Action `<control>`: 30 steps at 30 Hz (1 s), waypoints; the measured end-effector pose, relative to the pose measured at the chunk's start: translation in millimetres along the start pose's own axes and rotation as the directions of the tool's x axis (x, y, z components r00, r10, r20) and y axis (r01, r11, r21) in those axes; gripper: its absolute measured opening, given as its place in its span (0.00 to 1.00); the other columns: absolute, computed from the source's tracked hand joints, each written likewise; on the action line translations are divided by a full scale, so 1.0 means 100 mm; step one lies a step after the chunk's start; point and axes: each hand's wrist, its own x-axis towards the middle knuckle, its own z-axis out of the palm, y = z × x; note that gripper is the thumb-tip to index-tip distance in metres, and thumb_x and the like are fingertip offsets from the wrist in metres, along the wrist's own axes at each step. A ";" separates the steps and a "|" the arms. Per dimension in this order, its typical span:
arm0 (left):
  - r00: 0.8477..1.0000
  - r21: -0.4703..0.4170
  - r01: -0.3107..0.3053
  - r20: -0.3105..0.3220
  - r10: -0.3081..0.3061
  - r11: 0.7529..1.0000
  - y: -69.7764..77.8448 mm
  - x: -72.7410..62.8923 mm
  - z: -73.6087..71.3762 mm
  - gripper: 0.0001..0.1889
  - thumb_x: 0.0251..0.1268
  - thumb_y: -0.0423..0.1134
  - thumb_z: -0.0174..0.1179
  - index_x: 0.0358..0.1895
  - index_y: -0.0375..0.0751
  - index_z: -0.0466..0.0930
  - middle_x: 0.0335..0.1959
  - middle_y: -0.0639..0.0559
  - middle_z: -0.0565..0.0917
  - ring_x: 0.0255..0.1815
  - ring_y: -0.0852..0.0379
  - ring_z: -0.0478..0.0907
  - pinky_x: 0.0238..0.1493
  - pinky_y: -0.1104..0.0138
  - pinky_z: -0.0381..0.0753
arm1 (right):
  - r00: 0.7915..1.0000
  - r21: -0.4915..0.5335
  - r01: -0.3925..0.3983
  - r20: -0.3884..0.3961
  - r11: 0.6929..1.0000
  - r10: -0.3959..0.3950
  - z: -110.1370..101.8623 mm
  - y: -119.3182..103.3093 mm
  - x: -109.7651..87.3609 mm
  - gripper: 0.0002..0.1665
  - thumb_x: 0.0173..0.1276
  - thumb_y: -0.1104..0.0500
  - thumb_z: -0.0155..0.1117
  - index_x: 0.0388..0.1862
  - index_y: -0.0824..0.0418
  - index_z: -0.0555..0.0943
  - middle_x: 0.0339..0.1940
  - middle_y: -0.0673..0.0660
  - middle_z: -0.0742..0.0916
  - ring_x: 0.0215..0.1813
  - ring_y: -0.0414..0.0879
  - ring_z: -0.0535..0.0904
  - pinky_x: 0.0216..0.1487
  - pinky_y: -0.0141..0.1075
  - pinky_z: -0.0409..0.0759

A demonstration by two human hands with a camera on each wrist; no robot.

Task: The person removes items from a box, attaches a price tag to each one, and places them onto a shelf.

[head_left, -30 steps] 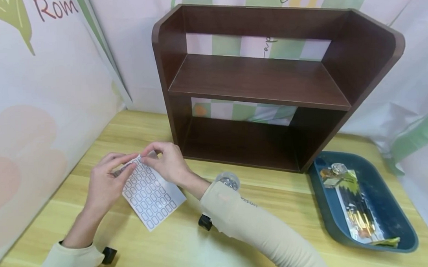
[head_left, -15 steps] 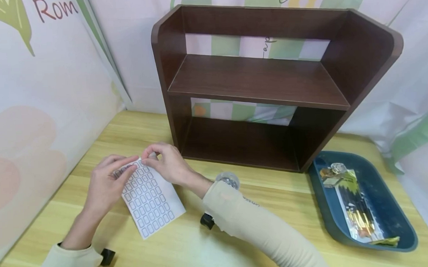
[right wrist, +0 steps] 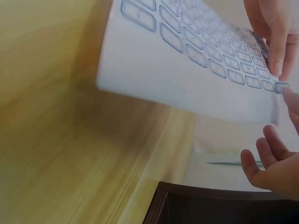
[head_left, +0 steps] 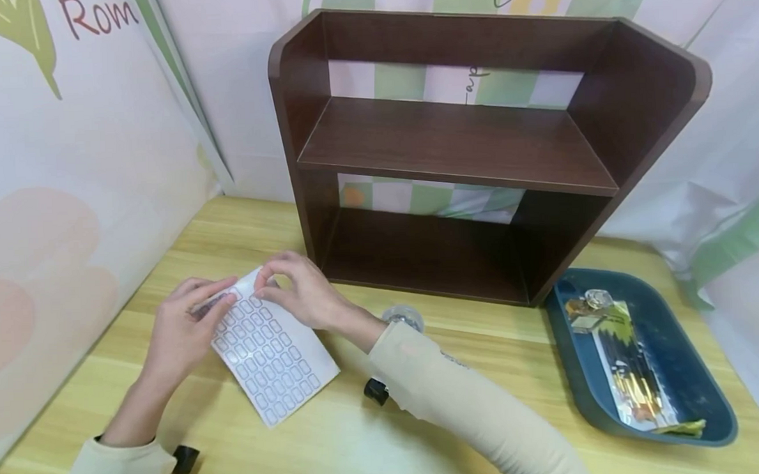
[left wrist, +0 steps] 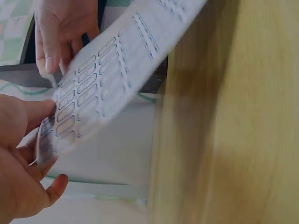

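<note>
A white sheet of label stickers (head_left: 277, 366), printed with rows of blue-outlined rectangles, slants over the table in the head view. My left hand (head_left: 184, 327) grips its upper left edge between thumb and fingers. At the upper edge, my right hand (head_left: 300, 288) pinches one small label (right wrist: 281, 87) with thumb and forefinger. That label lifts away from the sheet's edge in the right wrist view. The left wrist view shows the sheet (left wrist: 88, 93) bending between both hands, its far end raised off the wood.
Behind the hands stands a dark brown two-tier shelf (head_left: 458, 143). A clear cup (head_left: 402, 316) sits by the right forearm. On the right, a blue bin (head_left: 684, 338) holds a pack of brushes (head_left: 638, 374) and a small glass bottle (head_left: 586, 313).
The sheet's lower end swings left, then back right. My right hand has shifted slightly right and down from the top edge, still pinching. The left hand keeps its grip, moving slightly left.
</note>
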 end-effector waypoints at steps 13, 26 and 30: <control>0.991 0.186 0.127 0.007 -0.131 0.974 -0.19 -0.04 -0.16 0.15 0.61 0.26 0.69 0.52 0.30 0.84 0.42 0.34 0.84 0.42 0.43 0.80 0.35 0.87 0.72 | 0.996 0.043 -0.068 -0.057 0.997 0.070 -0.13 -0.01 -0.18 0.04 0.67 0.59 0.72 0.33 0.53 0.84 0.41 0.46 0.84 0.49 0.42 0.79 0.46 0.32 0.80; 0.977 0.455 0.103 0.120 -0.176 0.885 -0.50 -0.06 -0.37 0.13 0.63 0.37 0.68 0.47 0.33 0.86 0.33 0.38 0.88 0.37 0.32 0.82 0.44 0.42 0.64 | 0.975 0.121 -0.098 -0.189 0.988 0.120 -0.56 0.12 -0.54 0.03 0.64 0.66 0.71 0.33 0.59 0.85 0.30 0.48 0.87 0.33 0.41 0.81 0.36 0.33 0.83; 0.961 0.485 0.142 0.143 -0.238 0.863 -0.57 -0.07 -0.43 0.14 0.65 0.39 0.66 0.48 0.33 0.85 0.35 0.36 0.87 0.38 0.32 0.81 0.43 0.41 0.62 | 0.971 0.121 -0.107 -0.202 0.987 0.130 -0.73 0.21 -0.71 0.04 0.64 0.67 0.71 0.33 0.59 0.85 0.30 0.47 0.87 0.34 0.42 0.82 0.37 0.36 0.84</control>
